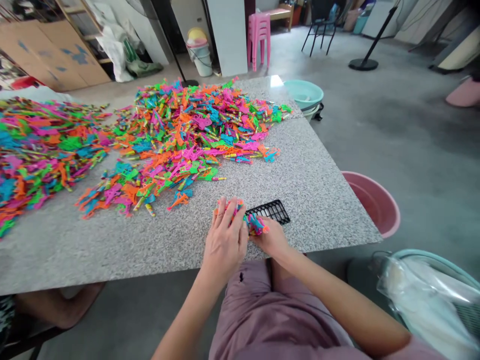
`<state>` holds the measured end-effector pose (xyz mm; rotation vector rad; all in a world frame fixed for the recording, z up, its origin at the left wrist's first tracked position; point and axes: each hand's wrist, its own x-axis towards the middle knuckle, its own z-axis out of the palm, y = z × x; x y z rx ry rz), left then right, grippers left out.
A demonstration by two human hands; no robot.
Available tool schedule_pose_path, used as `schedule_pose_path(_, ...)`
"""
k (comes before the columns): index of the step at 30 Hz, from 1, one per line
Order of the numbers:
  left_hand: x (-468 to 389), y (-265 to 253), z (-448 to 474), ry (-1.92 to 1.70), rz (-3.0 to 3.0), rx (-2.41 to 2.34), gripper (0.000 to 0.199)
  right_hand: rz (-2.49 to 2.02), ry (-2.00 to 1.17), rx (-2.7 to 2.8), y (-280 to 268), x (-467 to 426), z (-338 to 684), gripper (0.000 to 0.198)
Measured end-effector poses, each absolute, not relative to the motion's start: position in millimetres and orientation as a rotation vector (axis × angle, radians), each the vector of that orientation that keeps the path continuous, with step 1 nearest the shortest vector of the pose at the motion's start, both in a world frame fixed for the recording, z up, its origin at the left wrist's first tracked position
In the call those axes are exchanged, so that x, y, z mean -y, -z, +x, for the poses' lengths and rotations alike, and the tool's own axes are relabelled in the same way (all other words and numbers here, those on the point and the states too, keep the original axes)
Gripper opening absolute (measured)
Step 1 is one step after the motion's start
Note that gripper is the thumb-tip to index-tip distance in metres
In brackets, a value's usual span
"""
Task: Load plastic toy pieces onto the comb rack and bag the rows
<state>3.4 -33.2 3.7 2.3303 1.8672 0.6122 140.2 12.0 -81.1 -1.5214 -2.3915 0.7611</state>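
Near the front edge of the speckled grey table, my left hand (pixel 226 235) curves over a bunch of small colourful plastic toys (pixel 256 224), its fingers close together and bent over them. My right hand (pixel 273 237) grips the same bunch from the right, and its fingertips are mostly hidden. Pink, blue and orange ends poke out between the two hands. Just behind my right hand lies a black plastic grid tray (pixel 277 211), partly covered by the hands. Beyond the hands spreads a big heap of similar toys (pixel 187 135) in green, pink, orange and blue.
A second heap (pixel 41 150) covers the table's left side. On the floor to the right stand a pink basin (pixel 392 212) and a green tub (pixel 416 255) with clear plastic bags (pixel 427 295). A turquoise basin (pixel 305 92) is by the far corner. Another person's arm (pixel 63 307) shows lower left.
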Motion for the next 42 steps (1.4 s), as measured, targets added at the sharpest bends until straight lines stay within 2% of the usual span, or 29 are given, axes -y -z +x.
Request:
schedule_pose_path(5, 29.9, -1.9, 8.9, -0.509, 2.426, -1.95, 0.051, -1.439, -0.759, 2.523, 80.6, -9.7, 135.0, 0.019)
schedule_pose_path(7, 29.2, 1.5, 9.3, -0.472, 2.487, -2.009, 0.047, -1.296, -0.862, 2.575, 78.8, -22.2, 142.8, 0.012)
schedule_pose_path(10, 28.6, 6.5, 8.3, -0.457, 2.551, -2.071, 0.04, -1.064, -1.053, 2.623, 68.8, -76.3, 157.0, 0.018)
schedule_pose_path(11, 28.5, 7.5, 7.9, -0.457, 2.565, -2.085, 0.038, -1.131, -0.988, 2.579, 64.0, -102.7, 159.6, 0.021)
schedule_pose_path(15, 28.2, 9.7, 5.1, -0.484, 2.602, -2.109, 0.039, -1.697, -0.308, 2.213, 52.8, -209.4, 157.5, 0.051)
schedule_pose_path(16, 28.3, 10.3, 4.1, -0.492, 2.612, -2.106, 0.04, -1.774, -0.23, 2.196, 54.3, -228.0, 157.2, 0.054)
schedule_pose_path(18, 28.9, 11.7, 2.0, -0.49, 2.633, -2.084, 0.042, -1.818, -0.18, 2.259, 62.0, -248.2, 162.6, 0.045)
schedule_pose_path(21, 29.4, 12.3, -1.1, -0.488, 2.644, -2.047, 0.043, -1.745, -0.239, 2.374, 76.4, -238.3, 186.3, 0.024)
schedule_pose_path(24, 26.8, 9.9, -6.3, -0.511, 2.648, -1.993, 0.043, -1.745, -0.486, 2.449, 78.9, -203.5, 214.7, 0.024)
schedule_pose_path(26, 23.5, 7.7, -11.3, -0.516, 2.657, -1.93, 0.042, -1.77, -0.52, 2.497, 72.7, -185.0, 225.9, 0.028)
schedule_pose_path(29, 19.5, 5.0, -17.7, -0.491, 2.667, -1.851, 0.044, -1.694, -0.19, 2.593, 61.3, -183.9, 226.0, 0.026)
schedule_pose_path(31, 18.9, 3.5, -19.4, -0.468, 2.663, -1.844, 0.044, -1.467, -0.013, 2.734, 56.8, -199.9, 219.5, 0.026)
schedule_pose_path(35, 21.5, 0.4, -17.3, -0.429, 2.623, -1.884, 0.043, -1.098, -0.018, 3.082, 58.8, -234.0, 216.0, 0.023)
schedule_pose_path(38, 22.6, -0.8, -14.1, -0.405, 2.604, -1.893, 0.044, -1.095, 0.038, 3.127, 66.7, -234.8, 234.1, 0.024)
schedule_pose_path(42, 19.0, 0.9, -11.0, -0.394, 2.594, -1.907, 0.043, -1.171, 0.155, 2.964, 76.3, -215.5, 261.9, 0.039)
